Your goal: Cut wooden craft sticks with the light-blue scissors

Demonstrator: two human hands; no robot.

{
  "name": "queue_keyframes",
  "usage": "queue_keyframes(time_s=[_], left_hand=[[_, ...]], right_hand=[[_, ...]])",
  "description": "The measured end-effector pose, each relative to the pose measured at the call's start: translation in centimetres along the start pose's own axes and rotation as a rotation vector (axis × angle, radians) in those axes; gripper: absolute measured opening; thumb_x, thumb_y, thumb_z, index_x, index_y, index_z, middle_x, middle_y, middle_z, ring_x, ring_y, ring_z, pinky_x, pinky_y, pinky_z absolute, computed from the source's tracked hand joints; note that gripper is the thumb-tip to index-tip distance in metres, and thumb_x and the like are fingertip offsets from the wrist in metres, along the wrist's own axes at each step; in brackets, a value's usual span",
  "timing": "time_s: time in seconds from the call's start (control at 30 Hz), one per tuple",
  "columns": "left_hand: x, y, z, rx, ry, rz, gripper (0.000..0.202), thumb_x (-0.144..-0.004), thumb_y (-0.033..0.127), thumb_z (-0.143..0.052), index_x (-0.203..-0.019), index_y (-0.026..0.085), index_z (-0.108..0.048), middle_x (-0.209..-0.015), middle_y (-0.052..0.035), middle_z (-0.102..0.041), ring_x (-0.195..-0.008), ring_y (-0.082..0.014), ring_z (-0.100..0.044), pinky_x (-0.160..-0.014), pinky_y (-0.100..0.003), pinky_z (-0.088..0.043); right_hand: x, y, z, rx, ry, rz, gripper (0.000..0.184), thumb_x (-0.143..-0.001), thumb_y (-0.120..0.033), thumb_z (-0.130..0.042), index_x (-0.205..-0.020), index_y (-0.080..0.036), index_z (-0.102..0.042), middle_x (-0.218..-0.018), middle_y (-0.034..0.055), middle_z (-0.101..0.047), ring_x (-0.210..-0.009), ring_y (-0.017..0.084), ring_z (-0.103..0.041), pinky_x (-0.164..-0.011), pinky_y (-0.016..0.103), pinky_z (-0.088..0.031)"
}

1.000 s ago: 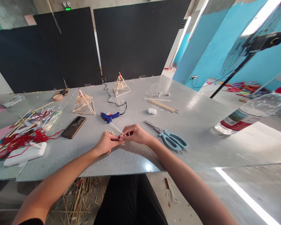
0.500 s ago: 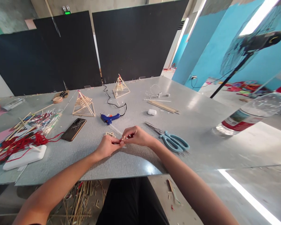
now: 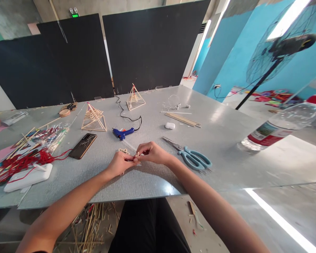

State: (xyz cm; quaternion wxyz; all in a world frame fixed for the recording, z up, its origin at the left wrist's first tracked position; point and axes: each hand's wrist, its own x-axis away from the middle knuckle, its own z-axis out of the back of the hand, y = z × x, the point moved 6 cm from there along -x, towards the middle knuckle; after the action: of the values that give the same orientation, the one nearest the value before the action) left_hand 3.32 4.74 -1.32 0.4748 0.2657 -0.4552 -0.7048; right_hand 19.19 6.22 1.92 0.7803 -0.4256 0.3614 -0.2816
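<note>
Near the table's front edge, my left hand (image 3: 119,164) and my right hand (image 3: 154,154) meet fingertip to fingertip. Both are closed in a pinch on a small pale wooden stick piece (image 3: 137,154), most of which the fingers hide. Just behind my left hand lies a little frame of short wooden sticks (image 3: 123,151), partly covered by it. A blue hot glue gun (image 3: 123,133) rests farther back, its nozzle pointing left. Light blue scissors (image 3: 195,158) lie to the right of my right hand, blades slightly apart.
Two stick pyramids (image 3: 93,118) stand at the back. A black phone (image 3: 83,146), red yarn (image 3: 28,161) and a white power strip (image 3: 28,177) lie left. Rightward are a white earphone case (image 3: 170,125), loose wooden sticks (image 3: 183,119) and a water bottle (image 3: 281,123).
The view has shifted very slightly. Both hands keep their pinch at the same place, and nothing on the table has moved.
</note>
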Motion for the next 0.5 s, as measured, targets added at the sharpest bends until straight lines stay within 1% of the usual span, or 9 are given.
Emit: queue_keyframes(time_s=[0.1, 0.17, 0.3, 0.43, 0.5], left_hand=[[0.0, -0.1, 0.1, -0.011, -0.011, 0.016, 0.039, -0.079, 0.056, -0.079, -0.084, 0.018, -0.084, -0.045, 0.0049, -0.048, -0.034, -0.0088, -0.037, -0.038, -0.025, -0.022], [0.1, 0.1, 0.3, -0.022, 0.000, 0.008, 0.038, -0.080, 0.055, -0.079, -0.085, 0.018, -0.084, -0.046, 0.0044, -0.050, -0.035, -0.0092, -0.038, -0.039, -0.025, -0.023], [0.5, 0.7, 0.5, -0.054, 0.051, -0.037, 0.036, -0.081, 0.053, -0.078, -0.081, 0.017, -0.085, -0.046, 0.0034, -0.051, -0.041, -0.0098, -0.038, -0.045, -0.026, -0.025], [1.1, 1.1, 0.3, -0.106, 0.120, -0.102, 0.031, -0.085, 0.046, -0.073, -0.078, 0.018, -0.085, -0.054, 0.0015, -0.060, -0.053, -0.0116, -0.040, -0.053, -0.026, -0.028], [1.3, 1.1, 0.1, -0.128, 0.144, -0.126, 0.031, -0.087, 0.044, -0.071, -0.074, 0.019, -0.084, -0.056, 0.0015, -0.062, -0.056, -0.0123, -0.038, -0.056, -0.027, -0.027]], right_hand=[[0.1, -0.3, 0.1, 0.003, 0.008, -0.002, 0.029, -0.082, -0.049, -0.082, -0.079, -0.020, -0.079, -0.080, 0.0036, -0.072, -0.070, 0.014, -0.057, -0.064, 0.030, -0.041], [0.1, -0.4, 0.1, -0.002, 0.014, -0.001, 0.026, -0.082, -0.046, -0.083, -0.079, -0.020, -0.080, -0.080, 0.0035, -0.072, -0.070, 0.014, -0.056, -0.064, 0.029, -0.041], [0.1, -0.3, 0.0, -0.021, 0.006, 0.008, 0.024, -0.081, -0.044, -0.084, -0.078, -0.020, -0.080, -0.079, 0.0037, -0.072, -0.071, 0.015, -0.059, -0.063, 0.029, -0.041], [0.2, -0.4, -0.1, -0.030, -0.009, 0.019, 0.024, -0.080, -0.043, -0.084, -0.075, -0.020, -0.080, -0.080, 0.0039, -0.072, -0.068, 0.014, -0.058, -0.063, 0.029, -0.042], [0.2, -0.4, -0.1, -0.029, -0.017, 0.020, 0.023, -0.080, -0.043, -0.084, -0.075, -0.020, -0.081, -0.081, 0.0041, -0.072, -0.068, 0.014, -0.059, -0.063, 0.028, -0.043]])
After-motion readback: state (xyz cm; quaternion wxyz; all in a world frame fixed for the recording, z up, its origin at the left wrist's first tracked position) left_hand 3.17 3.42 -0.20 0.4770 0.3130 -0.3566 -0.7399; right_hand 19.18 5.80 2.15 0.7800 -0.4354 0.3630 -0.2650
